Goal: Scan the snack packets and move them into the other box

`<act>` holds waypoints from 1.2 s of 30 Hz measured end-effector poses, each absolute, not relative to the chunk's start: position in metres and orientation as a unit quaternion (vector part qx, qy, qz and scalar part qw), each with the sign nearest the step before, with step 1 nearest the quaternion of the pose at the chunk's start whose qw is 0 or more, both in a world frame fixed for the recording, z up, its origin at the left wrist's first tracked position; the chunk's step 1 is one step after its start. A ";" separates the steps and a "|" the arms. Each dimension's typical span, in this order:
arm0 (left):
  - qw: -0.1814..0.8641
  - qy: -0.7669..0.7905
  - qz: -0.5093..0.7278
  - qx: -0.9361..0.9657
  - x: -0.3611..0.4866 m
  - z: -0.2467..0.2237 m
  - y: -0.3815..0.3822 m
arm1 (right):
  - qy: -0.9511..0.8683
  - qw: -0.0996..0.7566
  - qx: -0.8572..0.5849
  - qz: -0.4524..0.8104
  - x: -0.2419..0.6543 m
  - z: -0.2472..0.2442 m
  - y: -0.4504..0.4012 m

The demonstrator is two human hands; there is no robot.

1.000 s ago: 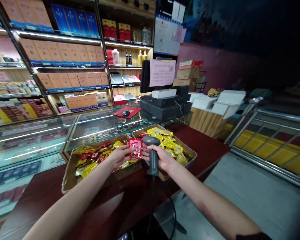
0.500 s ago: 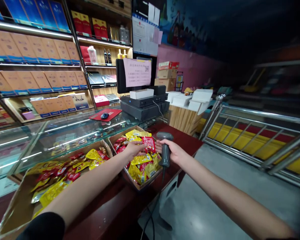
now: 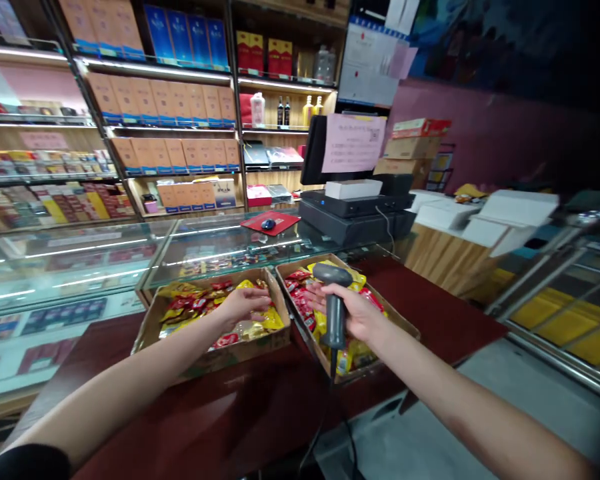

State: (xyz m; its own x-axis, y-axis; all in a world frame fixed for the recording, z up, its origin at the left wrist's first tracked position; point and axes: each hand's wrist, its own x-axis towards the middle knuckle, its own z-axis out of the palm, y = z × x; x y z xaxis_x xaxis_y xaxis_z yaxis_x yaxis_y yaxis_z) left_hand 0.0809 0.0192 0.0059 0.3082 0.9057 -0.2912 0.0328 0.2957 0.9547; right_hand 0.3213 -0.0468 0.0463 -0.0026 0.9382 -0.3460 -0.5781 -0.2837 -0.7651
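Note:
My left hand (image 3: 241, 308) hovers over the left cardboard box (image 3: 220, 360), its fingers stretched out and nothing visible in them. Yellow and red snack packets (image 3: 193, 300) fill much of that box. In my right hand (image 3: 364, 316) is a grey handheld barcode scanner (image 3: 335, 321), its grip upright by the thumb and its cable hanging down; the other fingers reach out behind it. Beneath the scanner stands the right cardboard box (image 3: 301, 325), also holding red and yellow packets (image 3: 353, 353), partly covered by my hand and forearm.
Both boxes rest on a dark red tabletop (image 3: 205, 413). Behind lies a glass display counter (image 3: 215, 230) with a mouse (image 3: 268, 225) on a red pad (image 3: 287, 222). A monitor (image 3: 314, 153) stands beyond the right box. Metal railing (image 3: 540, 267) runs along the right.
My left hand has gone from the right box, where it held a red packet, to the left box and is now open. The scanner stays in my right hand. The view has turned left.

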 end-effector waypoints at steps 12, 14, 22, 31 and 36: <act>0.530 0.577 0.476 0.400 -0.037 -0.023 0.071 | -0.296 0.319 -0.465 0.771 0.167 0.034 0.052; 0.512 0.587 0.482 0.401 -0.036 -0.027 0.082 | -0.299 0.317 -0.491 0.754 0.158 0.029 0.075; 0.548 0.597 0.420 0.409 -0.029 -0.039 0.108 | -0.309 0.297 -0.533 0.730 0.139 0.006 0.121; 0.520 0.570 0.476 0.421 -0.031 -0.033 0.077 | -0.270 0.359 -0.481 0.753 0.141 0.008 0.085; 0.526 0.510 0.565 0.380 -0.019 -0.022 0.032 | -0.293 0.369 -0.506 0.722 0.148 0.018 0.041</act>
